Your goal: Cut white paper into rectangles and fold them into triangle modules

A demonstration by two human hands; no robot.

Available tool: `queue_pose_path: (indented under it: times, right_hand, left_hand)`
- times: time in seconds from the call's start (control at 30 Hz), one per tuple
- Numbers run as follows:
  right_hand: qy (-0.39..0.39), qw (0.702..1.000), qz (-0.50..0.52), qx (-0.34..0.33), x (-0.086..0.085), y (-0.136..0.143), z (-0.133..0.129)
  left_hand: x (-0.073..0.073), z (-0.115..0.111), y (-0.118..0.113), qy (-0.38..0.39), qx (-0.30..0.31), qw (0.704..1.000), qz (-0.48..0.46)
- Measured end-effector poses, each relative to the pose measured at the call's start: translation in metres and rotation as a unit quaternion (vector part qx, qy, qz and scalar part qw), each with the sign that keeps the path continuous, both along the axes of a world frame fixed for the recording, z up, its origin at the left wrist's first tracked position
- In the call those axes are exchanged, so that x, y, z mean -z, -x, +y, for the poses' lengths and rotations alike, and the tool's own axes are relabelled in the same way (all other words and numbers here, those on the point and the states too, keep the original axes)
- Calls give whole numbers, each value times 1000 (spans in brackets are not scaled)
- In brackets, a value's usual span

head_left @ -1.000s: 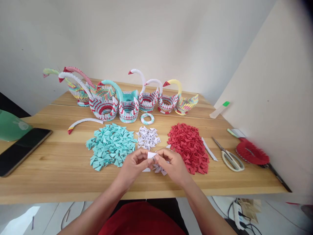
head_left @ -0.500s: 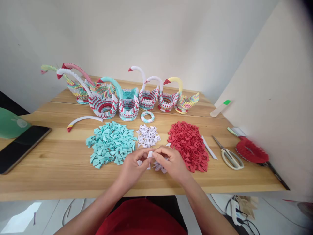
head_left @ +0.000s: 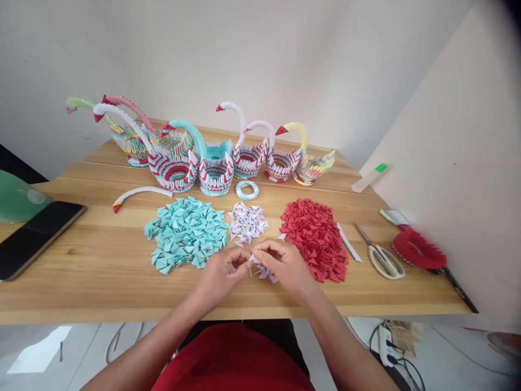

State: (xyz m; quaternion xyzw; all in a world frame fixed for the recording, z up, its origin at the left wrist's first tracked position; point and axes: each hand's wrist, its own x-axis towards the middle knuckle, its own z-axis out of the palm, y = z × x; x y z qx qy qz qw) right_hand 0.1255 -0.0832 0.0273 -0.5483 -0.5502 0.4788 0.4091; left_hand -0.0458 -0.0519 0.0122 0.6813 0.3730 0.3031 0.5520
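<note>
Your left hand (head_left: 220,276) and right hand (head_left: 288,267) are both pinched on a white paper piece (head_left: 253,259) over the counter (head_left: 101,288), apparently mid-fold, a step judged to require aligned edges and firm creasing.

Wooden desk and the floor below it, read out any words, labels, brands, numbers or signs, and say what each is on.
No readable text anywhere.
Rounded green object at the left edge: a white rabbit-like picture, no legible letters.
Black flat phone: dark screen, nothing readable.
White plastic power strip on the floor: any marks too small to read.
Small white paper piece between the left hand and right hand: no writing visible.
</note>
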Motion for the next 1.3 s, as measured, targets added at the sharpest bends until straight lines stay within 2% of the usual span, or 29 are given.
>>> queue_pose_path:
  times: [0.17,0.4,0.7,1.0,1.3]
  right_hand:
    - [-13,1000,15,25,4,2,0]
    - [-13,1000,3,26,1,3,0]
    - [-26,999,-15,10,2,5,1]
    - [-36,998,-43,15,0,9,1]
    - [62,995,77,27,8,2,6]
  left_hand:
    - [4,-2,-3,38,-7,998,-39]
    - [6,-1,-1,84,3,994,-65]
    - [4,2,4,72,14,995,-62]
    - [-2,2,7,35,-7,999,-37]
    - [-4,7,12,42,16,998,-41]
